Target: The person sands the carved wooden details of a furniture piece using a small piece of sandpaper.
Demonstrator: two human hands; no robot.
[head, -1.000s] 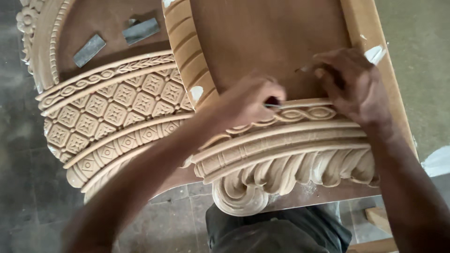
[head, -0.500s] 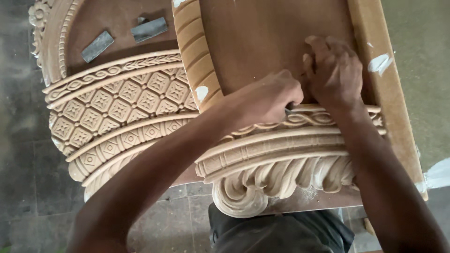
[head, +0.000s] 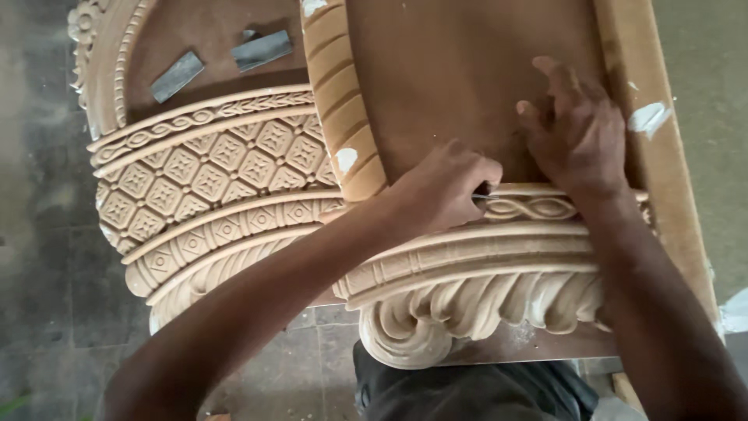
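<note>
Your left hand (head: 444,191) is closing into a fist around a thin tool (head: 485,195), of which only a short dark and metallic bit is showing past your fingers, so what kind of tool it is cannot be told. Its tip is sitting at the left end of the twisted rope band (head: 534,207) that is running along the top edge of the carved wooden piece (head: 467,265) right in front of you. Your right hand (head: 576,132) is lying just beside the left one, palm down and fingers spread, pressing on the flat brown panel (head: 436,70) above the band and holding nothing. Below the rope band the same piece is stepping down through plain curved ridges to a row of deep scooped leaf shapes and a curl at the bottom left. To the left of it a second carved piece (head: 202,179) is lying flat (this one is covered in a lattice of small diamond flowers) and is touching the first one along its ribbed edge. On the sunken panel at the top of that second piece two small grey flat blocks (head: 178,76) are resting, well apart from both hands. Grey stone floor (head: 39,273) is showing on the left.
</note>
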